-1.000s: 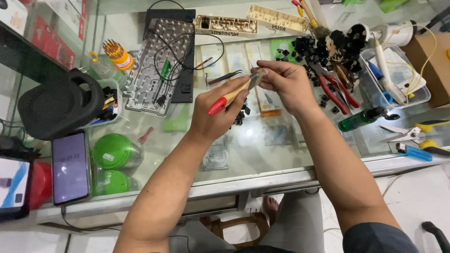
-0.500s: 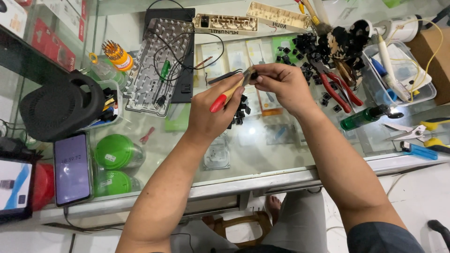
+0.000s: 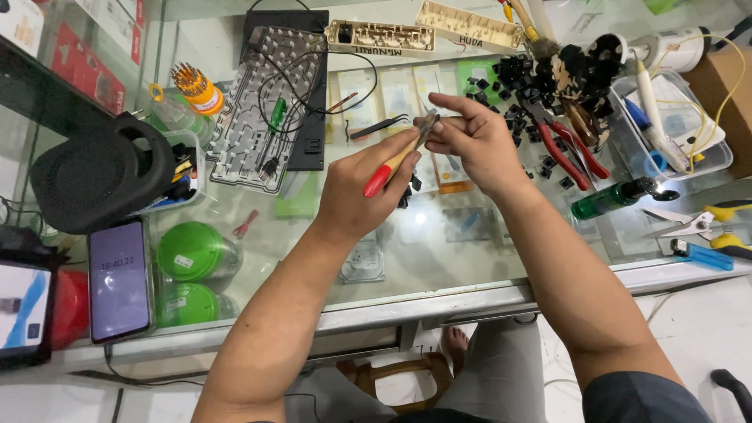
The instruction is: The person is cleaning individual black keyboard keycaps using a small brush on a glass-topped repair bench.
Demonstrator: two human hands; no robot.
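Observation:
My left hand (image 3: 364,192) grips a small brush (image 3: 395,163) with a red-tipped wooden handle, its bristle end pointing up and right. My right hand (image 3: 470,137) pinches a small dark part at the brush tip, the two hands meeting above the glass counter (image 3: 439,258). A few black keycaps (image 3: 411,186) lie just under the hands. A pile of black keycaps (image 3: 517,86) sits to the right of my right hand. A stripped keyboard plate (image 3: 266,102) with thin wires lies to the left of my hands.
Red-handled pliers (image 3: 568,145), a green bottle (image 3: 619,196), scissors (image 3: 689,223) and a clear box (image 3: 681,133) lie at the right. A black speaker (image 3: 94,176), green lids (image 3: 192,251), a phone (image 3: 117,278) and a screwdriver set (image 3: 196,86) stand at the left. Two beige cases (image 3: 380,35) lie at the back.
Both hands have stayed together over the counter, shifting slightly. The brush handle has tilted a little as my left hand works it against the part held by the right.

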